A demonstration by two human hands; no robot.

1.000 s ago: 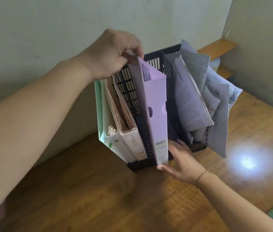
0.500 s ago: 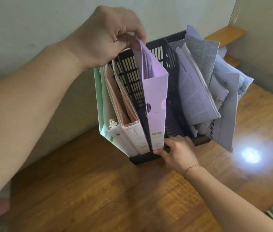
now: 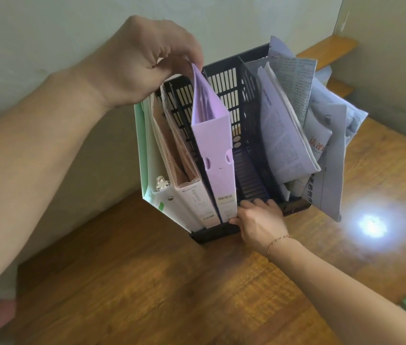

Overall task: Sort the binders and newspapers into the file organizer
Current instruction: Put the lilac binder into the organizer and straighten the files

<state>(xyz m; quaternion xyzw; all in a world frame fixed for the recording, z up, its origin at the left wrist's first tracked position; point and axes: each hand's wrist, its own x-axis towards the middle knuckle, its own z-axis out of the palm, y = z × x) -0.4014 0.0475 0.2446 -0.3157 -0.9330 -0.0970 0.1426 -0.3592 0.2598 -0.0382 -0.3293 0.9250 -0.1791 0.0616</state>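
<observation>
Pinching the far top corner of the purple binder [image 3: 213, 155], left hand [image 3: 144, 63] sits above it; binder's long axis runs steeply down toward the near foot of the black file organizer [image 3: 224, 78]. Right hand [image 3: 259, 220] is nearer that foot, fingers curled over the organizer's near lip just beside the binder spine, steadying.

Slots:
- Left: green folder [image 3: 139, 145] plus white ring binder [image 3: 187, 202], full.
- Middle: purple binder against the left divider, spare room to its right.
- Right: newspapers [image 3: 286, 135], loose, spilling over the right side.

Organizer stands on the wooden worktop [image 3: 172, 295]. Judgement: binder near seated; needs a push down.
</observation>
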